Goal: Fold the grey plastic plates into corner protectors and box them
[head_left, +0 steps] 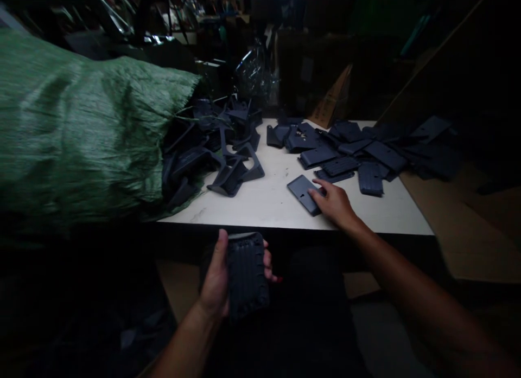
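Observation:
My left hand (216, 283) is wrapped round a dark grey plastic part (246, 275), its ribbed, notched side facing up, just in front of the table edge. The thumb lies along its left side and the fingertips show at its right. My right hand (336, 204) grips the right edge of a flat grey plastic cover (303, 192) with a small hole, on the white table (260, 210). Its thumb is on top; the underside of the grip is hidden. Just beyond lies a pile of similar flat dark covers (350, 147), some showing ribbed sides.
A green woven sack (89, 134) takes up the left, its mouth spilling angular dark plastic brackets (240, 169) onto the table. A cardboard wedge (331, 98) stands behind the covers. Cardboard (459, 226) lies at the right edge. A shelf bar crosses the top.

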Demonstrator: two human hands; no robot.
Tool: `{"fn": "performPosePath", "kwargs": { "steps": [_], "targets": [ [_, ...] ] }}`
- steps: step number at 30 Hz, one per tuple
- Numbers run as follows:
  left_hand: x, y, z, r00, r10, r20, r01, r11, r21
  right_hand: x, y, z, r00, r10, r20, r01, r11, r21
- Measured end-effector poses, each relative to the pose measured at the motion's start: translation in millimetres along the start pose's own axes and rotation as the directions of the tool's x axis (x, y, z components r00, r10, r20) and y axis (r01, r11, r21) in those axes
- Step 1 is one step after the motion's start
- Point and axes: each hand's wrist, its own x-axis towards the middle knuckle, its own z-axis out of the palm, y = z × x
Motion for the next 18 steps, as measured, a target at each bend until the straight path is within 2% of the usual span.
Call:
{"fn": "performPosePath", "kwargs": {
  "steps": [3,5,7,9,11,14,16,18],
  "targets": [
    [-6.2,3.5,-1.2,1.000,0.011,-0.024,-0.010,0.999,0.031,-1.2,-15.4,-5.5,0.999,-0.006,0.033,0.011,0.985,-0.172],
    [-7.1,6.1,-1.8,0.999,0.034,-0.011,-0.034,0.999,0.013,-4.1,-21.0,-7.9,0.995,-0.014,0.102,0.047,0.945,-0.324],
    [-3.2,7.9,-2.7,0.998,0.055,-0.009,-0.056,0.997,-0.046,-7.2,-21.3,-8.0,0.981,-0.037,0.188,0.117,0.893,-0.434],
    [5.7,8.0,-5.2,0.993,0.105,-0.046,-0.111,0.983,-0.146,-9.8,-18.3,-6.9,0.971,-0.081,0.226,0.178,0.874,-0.452],
    [17.1,6.3,-9.6,0.979,0.180,-0.099,-0.198,0.951,-0.236,-14.4,-17.5,-6.6,0.972,-0.099,0.215,0.175,0.912,-0.372],
    [32.9,2.4,-16.0,0.953,0.271,-0.134,-0.299,0.908,-0.294,-34.4,-32.5,-10.1,0.974,-0.084,0.210,0.094,0.995,-0.036],
    [40.3,0.4,-18.0,0.942,0.305,-0.137,-0.333,0.894,-0.299,-59.0,-54.9,-13.2,0.967,-0.125,0.223,0.083,0.978,0.191],
    [45.5,-0.7,-18.2,0.936,0.318,-0.148,-0.349,0.892,-0.288,-88.4,-81.5,-13.6,0.951,-0.205,0.231,0.133,0.947,0.292]
  ]
}}
